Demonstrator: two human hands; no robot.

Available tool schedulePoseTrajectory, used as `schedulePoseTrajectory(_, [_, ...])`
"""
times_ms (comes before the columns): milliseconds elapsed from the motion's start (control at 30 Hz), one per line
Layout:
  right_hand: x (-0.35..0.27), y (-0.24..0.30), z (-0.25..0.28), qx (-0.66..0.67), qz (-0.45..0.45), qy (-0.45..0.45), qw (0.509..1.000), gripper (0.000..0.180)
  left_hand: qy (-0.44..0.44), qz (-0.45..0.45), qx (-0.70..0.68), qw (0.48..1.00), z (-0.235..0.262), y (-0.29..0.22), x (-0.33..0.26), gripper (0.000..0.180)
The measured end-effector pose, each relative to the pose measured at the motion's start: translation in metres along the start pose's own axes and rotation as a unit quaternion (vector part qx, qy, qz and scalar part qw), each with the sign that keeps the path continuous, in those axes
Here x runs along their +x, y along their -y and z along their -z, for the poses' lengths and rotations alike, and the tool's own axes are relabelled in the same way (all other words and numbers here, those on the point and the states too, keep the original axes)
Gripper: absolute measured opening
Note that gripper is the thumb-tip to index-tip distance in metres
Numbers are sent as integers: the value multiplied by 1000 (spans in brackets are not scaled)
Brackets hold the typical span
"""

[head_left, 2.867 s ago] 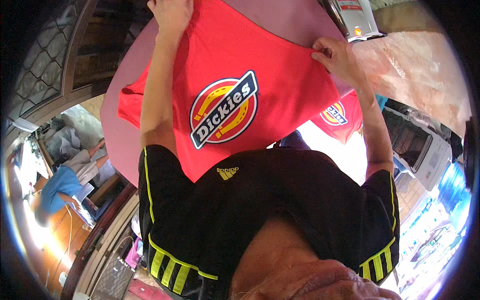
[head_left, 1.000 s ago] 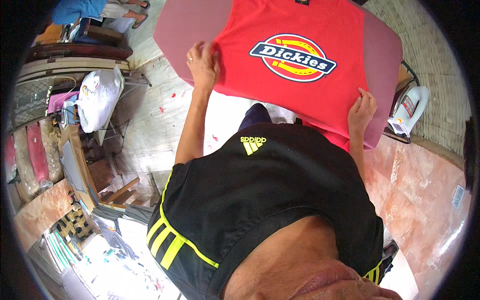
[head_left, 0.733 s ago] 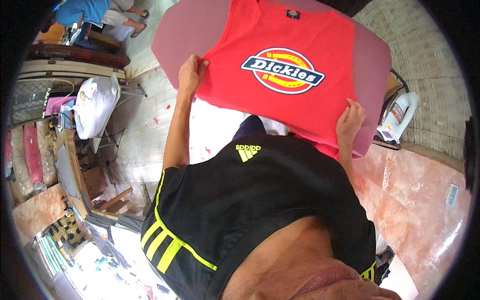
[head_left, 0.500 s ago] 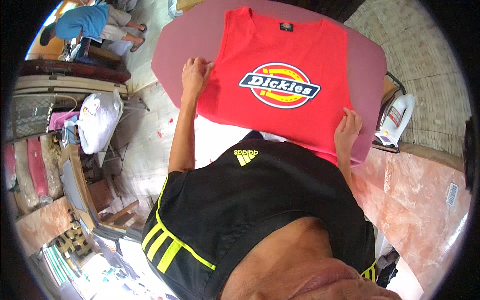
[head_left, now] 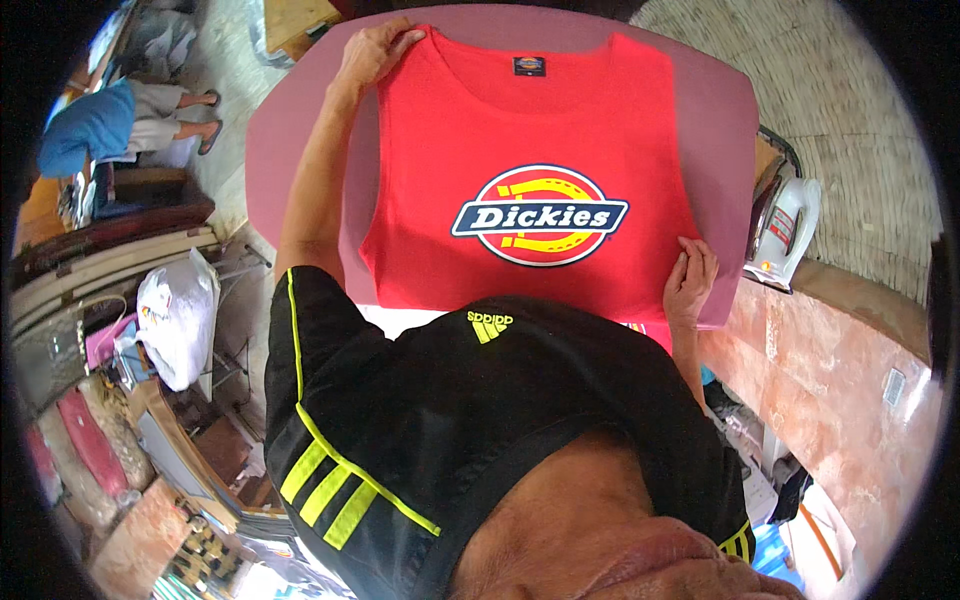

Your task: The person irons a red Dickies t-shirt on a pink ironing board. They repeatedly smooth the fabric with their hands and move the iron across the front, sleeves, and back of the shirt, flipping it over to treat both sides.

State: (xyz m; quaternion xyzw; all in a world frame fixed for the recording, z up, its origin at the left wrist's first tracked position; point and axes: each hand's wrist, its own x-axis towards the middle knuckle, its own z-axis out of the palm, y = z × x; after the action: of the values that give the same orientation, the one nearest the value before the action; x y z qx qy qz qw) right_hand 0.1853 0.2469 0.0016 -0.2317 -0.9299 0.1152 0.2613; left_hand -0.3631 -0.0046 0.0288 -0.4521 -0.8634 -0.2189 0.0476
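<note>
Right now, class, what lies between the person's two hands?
In the head view, the red sleeveless shirt spreads between left hand and right hand, its round printed badge midway.

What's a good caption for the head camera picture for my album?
Left hand at the shoulder and right hand at the hem of a red sleeveless shirt spread flat on a pink board, iron alongside.
</note>
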Motion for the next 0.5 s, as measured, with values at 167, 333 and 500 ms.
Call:
schedulePoseTrajectory(167, [3,2,0,8,-14,11,1000,23,28,-28,102,994,10,-4,0,43])
schedulePoseTrajectory(333, [4,6,-2,-6,-47,5,999,26,-112,-137,97,979,-15,-85,46,43])
schedulePoseTrajectory(500, [3,6,1,-10,-50,7,999,29,-11,-229,-81,970,-76,-216,110,52])
